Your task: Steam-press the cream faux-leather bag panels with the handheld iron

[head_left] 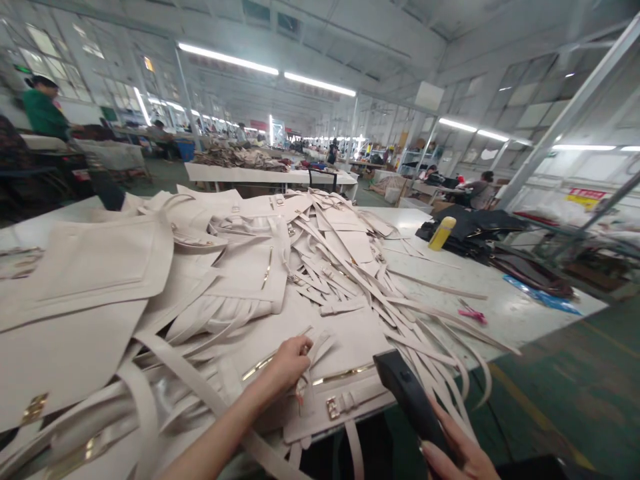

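Observation:
My left hand (290,360) is closed, its fingers pinched on a cream leather strap (323,345) above a cream leather panel. Around it lie panels with gold zips (345,375) and a short strap with a gold buckle (333,408) near the table's front edge. My right hand (457,447) is wrapped round a black handheld tool (410,393) with a broad, blunt end pointing up and left, close to the zipped panel. The tool's exact kind is unclear. Beyond both hands, cream bag pieces (250,263) and long loose straps (350,267) are heaped.
On the white table (540,313) to the right are pink-handled scissors (473,313), a yellow bottle (442,233) and dark bags (480,230). Another table (225,175) with piled material stands beyond. A person in green (45,110) is far left. Straps hang over the right edge.

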A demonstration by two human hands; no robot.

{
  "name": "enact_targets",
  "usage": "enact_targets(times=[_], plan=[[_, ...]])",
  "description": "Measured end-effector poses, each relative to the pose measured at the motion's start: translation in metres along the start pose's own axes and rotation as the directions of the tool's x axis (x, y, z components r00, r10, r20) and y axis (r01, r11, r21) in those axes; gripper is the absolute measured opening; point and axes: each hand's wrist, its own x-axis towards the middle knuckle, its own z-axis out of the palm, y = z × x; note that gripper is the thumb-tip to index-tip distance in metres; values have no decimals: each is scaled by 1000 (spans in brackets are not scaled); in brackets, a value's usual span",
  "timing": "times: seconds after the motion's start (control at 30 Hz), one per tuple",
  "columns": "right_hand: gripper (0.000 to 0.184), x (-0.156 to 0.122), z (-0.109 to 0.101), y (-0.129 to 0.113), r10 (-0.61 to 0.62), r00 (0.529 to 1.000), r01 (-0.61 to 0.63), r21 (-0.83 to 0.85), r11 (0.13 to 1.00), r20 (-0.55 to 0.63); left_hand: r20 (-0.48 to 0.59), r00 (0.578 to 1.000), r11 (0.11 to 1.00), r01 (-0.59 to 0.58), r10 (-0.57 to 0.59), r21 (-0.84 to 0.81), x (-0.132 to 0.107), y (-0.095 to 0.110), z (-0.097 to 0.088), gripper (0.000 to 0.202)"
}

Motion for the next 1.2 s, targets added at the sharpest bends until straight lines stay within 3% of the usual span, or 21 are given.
enact_targets(times=[0.1,0.23,0.4,0.5,0.67,0.87,1.0,1.13,1.2], plan=[[66,4,7,-10,52,987,-72,123,990,153,46,999,996,-8,12,-90,-12,-6,4,33],[74,20,28,-26,85,895,-229,287,930,438,89,996,982,-11,28,-190,-23,-7,15,30],[67,58,62,-39,93,805,-285,246,926,586,23,998,922,61,-56,-384,-22,-8,20,33],[63,77,74,-44,106,797,-288,221,932,595,1,994,914,97,-106,-394,-17,-10,19,33],[60,84,69,-51,73,869,-247,301,921,489,13,995,901,92,-96,-424,-18,-11,18,35],[61,78,73,-49,65,816,-259,263,930,574,53,995,785,97,-82,-611,-23,-4,16,26],[62,84,74,-61,37,901,-191,317,929,433,134,991,722,85,12,-686,-30,11,-5,25],[60,81,48,-79,-2,960,-94,330,939,279,270,935,565,97,232,-820,-50,45,-29,34],[63,74,31,-81,-6,970,-73,314,946,243,379,866,591,127,326,-796,-64,61,-22,37]])
